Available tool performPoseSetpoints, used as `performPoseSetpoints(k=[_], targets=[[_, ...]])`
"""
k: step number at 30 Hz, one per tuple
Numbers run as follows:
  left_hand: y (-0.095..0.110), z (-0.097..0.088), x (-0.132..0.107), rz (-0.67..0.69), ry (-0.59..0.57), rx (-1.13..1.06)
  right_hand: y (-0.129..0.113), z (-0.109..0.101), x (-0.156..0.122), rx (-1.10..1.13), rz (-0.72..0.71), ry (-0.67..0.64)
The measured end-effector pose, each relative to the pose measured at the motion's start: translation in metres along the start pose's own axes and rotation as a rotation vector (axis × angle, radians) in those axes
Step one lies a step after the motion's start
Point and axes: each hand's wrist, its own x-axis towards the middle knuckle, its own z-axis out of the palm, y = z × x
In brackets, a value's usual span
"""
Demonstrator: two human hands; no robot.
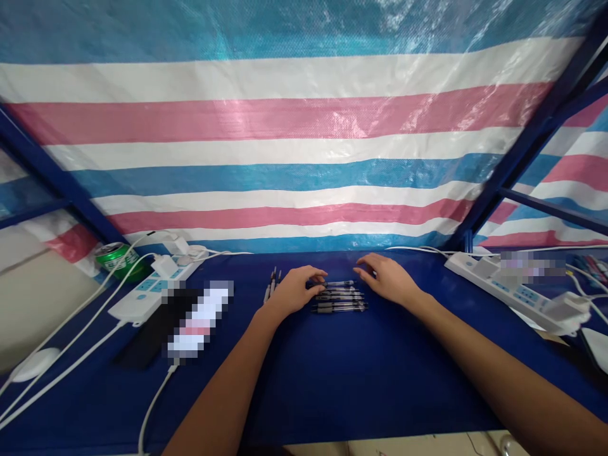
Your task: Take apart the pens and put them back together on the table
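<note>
Several black pens (339, 299) lie side by side in a row on the dark blue table (332, 373). My left hand (294, 288) rests at the row's left end, fingers curled down onto the pens' tips. My right hand (387, 278) sits at the right end, fingers bent and touching the far pens. A few more loose pens (272, 285) lie just left of my left hand. Neither hand has lifted a pen off the table.
A white power strip (152, 288) with plugs and white cables lies at the left, beside a green can (116, 256). A black flat object (152, 329) lies nearer me. Another power strip (517, 291) is at the right. A striped tarp (304, 158) hangs behind.
</note>
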Motion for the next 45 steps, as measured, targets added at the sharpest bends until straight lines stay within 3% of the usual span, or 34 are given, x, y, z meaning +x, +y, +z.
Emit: performPoseSetpoints(k=[3,7,12,17,23,26,31,33,41,45], targets=[[0.004,0.001,0.001,0.040,0.026,-0.046,-0.012,0.003,-0.003,0.100,-0.114,-0.043],[0.012,0.001,0.002,0.142,0.119,-0.039,-0.019,0.004,-0.004,0.256,-0.133,-0.071],[0.020,0.002,0.002,0.214,0.230,-0.038,-0.024,0.001,-0.002,0.493,-0.053,-0.081],[0.021,0.003,0.000,0.207,0.154,-0.010,-0.028,0.006,-0.002,0.710,0.102,-0.138],[0.017,0.003,0.000,0.196,0.066,0.097,-0.024,0.014,0.001,0.791,0.120,-0.101],[0.014,0.004,-0.001,0.192,0.091,0.115,-0.022,0.015,0.002,0.843,0.099,-0.063],[0.014,0.005,-0.001,0.224,0.161,0.101,-0.023,0.012,0.000,0.873,0.148,-0.166],[0.015,0.004,-0.001,0.216,0.172,0.128,-0.024,0.012,0.001,0.858,0.124,-0.108],[0.012,0.004,0.000,0.166,0.155,0.188,-0.022,0.014,0.001,0.904,0.101,-0.079],[0.012,0.005,0.000,0.178,0.149,0.176,-0.023,0.013,0.000,0.907,0.143,-0.161]])
